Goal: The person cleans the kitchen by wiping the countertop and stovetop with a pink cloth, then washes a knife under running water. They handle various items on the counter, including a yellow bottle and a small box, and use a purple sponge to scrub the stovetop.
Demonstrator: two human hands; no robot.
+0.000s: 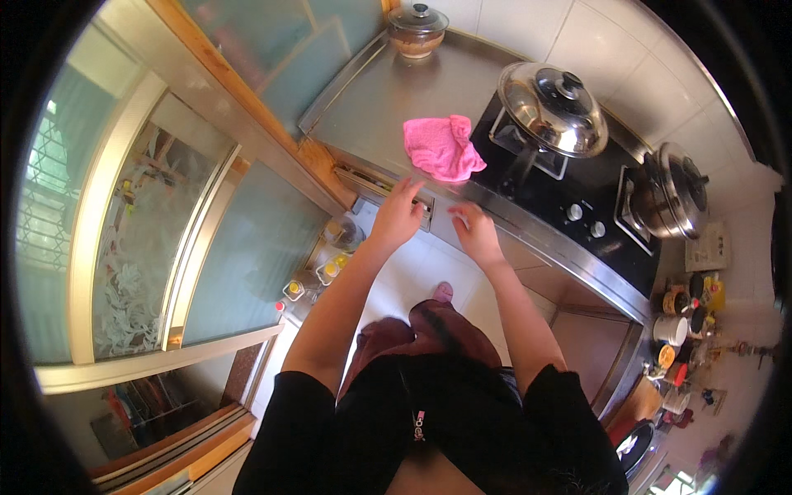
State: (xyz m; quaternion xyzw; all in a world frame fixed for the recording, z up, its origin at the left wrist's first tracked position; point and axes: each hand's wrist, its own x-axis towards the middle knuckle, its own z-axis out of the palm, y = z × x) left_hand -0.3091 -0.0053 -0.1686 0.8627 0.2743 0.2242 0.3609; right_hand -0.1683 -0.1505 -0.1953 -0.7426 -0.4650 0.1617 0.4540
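Observation:
My left hand [398, 215] is held out in front of the counter, its fingers apart and nothing seen in it. Beside it, my right hand [477, 232] has loosely curled, slightly blurred fingers, and no object shows in them. A crumpled pink cloth [442, 148] lies on the stainless steel counter [362, 111], just beyond both hands and reaching its front edge. To its right is a black gas hob [526, 179]. On the hob stand a wok with a domed metal lid [554, 111] and a lidded steel pot [671, 192].
A casserole with a glass lid [417, 31] stands at the counter's back. A drawer [365, 179] below the counter is partly pulled out. Bottles with yellow caps [331, 268] stand on the floor at left, by the sliding glass door [247, 253]. Jars [670, 330] crowd the right.

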